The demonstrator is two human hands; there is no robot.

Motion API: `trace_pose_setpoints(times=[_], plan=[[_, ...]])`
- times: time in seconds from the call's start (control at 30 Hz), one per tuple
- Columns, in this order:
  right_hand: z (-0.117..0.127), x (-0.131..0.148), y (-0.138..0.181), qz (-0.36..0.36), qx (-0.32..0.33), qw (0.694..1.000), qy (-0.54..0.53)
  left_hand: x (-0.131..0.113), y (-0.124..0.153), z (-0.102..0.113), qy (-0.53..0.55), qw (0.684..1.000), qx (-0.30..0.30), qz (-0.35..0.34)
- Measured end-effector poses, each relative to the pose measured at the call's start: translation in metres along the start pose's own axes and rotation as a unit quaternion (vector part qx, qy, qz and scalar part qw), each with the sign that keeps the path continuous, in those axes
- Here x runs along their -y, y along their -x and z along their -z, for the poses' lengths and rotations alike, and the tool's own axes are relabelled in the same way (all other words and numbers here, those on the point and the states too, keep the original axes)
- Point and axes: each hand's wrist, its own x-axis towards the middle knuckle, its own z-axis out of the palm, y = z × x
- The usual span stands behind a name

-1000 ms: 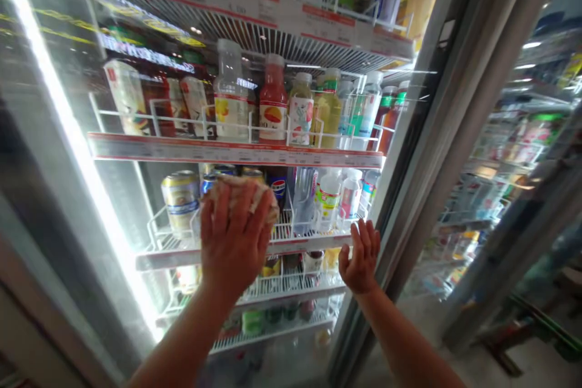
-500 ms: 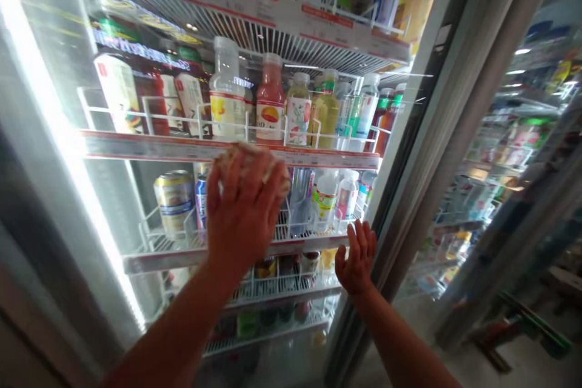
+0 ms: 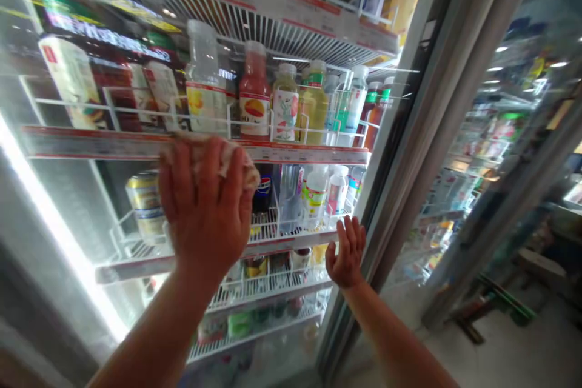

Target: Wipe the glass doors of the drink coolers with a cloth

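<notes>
cooler front, listed left to right.

- light strip (image 3: 54, 224): white glare down the cabinet's left side, washing out what stands beside it.
- glass door (image 3: 91, 194): reflections across its upper left hide part of the stock behind.
- carton (image 3: 68, 82): upper shelf, far left, print too blurred to read.
- gold can (image 3: 144, 203): lower shelf, behind the glass, just left of the left hand.
- left hand (image 3: 204, 206): palm flat toward the glass, fingers spread and pointing up, pressing the cloth against the door.
- cloth (image 3: 230, 156): pale and bunched, on the glass at the height of the red-edged shelf rail (image 3: 295, 154). only its top and right edge show past the fingertips.
- clear bottle (image 3: 204, 82), red bottle (image 3: 254, 91): upper shelf, behind the glass, above the hand.
- dark blue can (image 3: 264, 185): lower shelf, left part covered by the cloth.
- 3 small bottles (image 3: 316, 194): lower shelf, labels unreadable.
- right hand (image 3: 346, 251): open, fingers up, palm to the glass near the door's right edge, holding nothing.
- door frame (image 3: 409, 133): grey, slanting.
- second cooler (image 3: 491, 151): far right, contents blurred.
</notes>
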Motion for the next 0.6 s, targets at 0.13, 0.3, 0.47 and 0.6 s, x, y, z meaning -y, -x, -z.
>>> trace_pose_setpoints(times=[0.13, 0.3, 0.47, 0.6], plan=[[0.0, 0.001, 0.0, 0.0, 0.001, 1.0, 0.007, -0.017, 0.018, -0.006, 0.014, 1.0, 0.015, -0.012], [0.0, 0.0, 0.0, 0.003, -0.002, 1.0, 0.006, -0.022, 0.038, -0.011, 0.029, 0.991, 0.067, -0.113], [0.001, -0.001, -0.001, 0.007, -0.005, 1.0, -0.013, 0.011, 0.005, 0.007, -0.006, 1.0, 0.003, 0.026], [0.001, -0.001, -0.002, 0.006, -0.002, 1.0, -0.014, -0.014, 0.029, -0.005, 0.028, 0.998, 0.037, -0.034]])
